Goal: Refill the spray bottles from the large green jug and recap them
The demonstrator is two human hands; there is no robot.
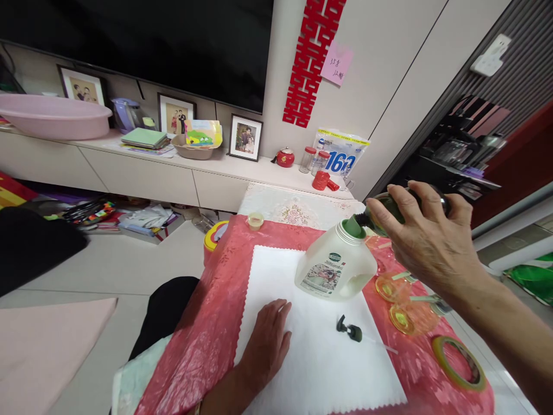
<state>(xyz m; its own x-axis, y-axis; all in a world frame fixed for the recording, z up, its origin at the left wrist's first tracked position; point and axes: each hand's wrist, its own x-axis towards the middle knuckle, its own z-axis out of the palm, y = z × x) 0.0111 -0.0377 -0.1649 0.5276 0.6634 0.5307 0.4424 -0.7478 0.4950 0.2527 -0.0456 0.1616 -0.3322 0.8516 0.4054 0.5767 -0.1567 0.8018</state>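
My right hand [436, 236] is closed around a dark green bottle [391, 206], held tilted with its neck pointing down to the left. The bottle's black neck meets the green inner opening of a white jug [334, 268] with a printed label and a side handle. Whether liquid is flowing cannot be made out. The jug stands upright on a white scalloped mat [311, 369]. My left hand [268, 334] lies on this mat, left of the jug, holding nothing, fingers stretched out. A black pump head [355, 332] with a clear tube lies in front of the jug.
A red plastic cover [194, 323] lies under the mat. To the right are orange-tinted glass vessels [401, 317] and a tape roll [458, 363]. A small cup [255, 221] stands at the back left. Behind, a cabinet carries picture frames, jars and a pink basin [56, 118].
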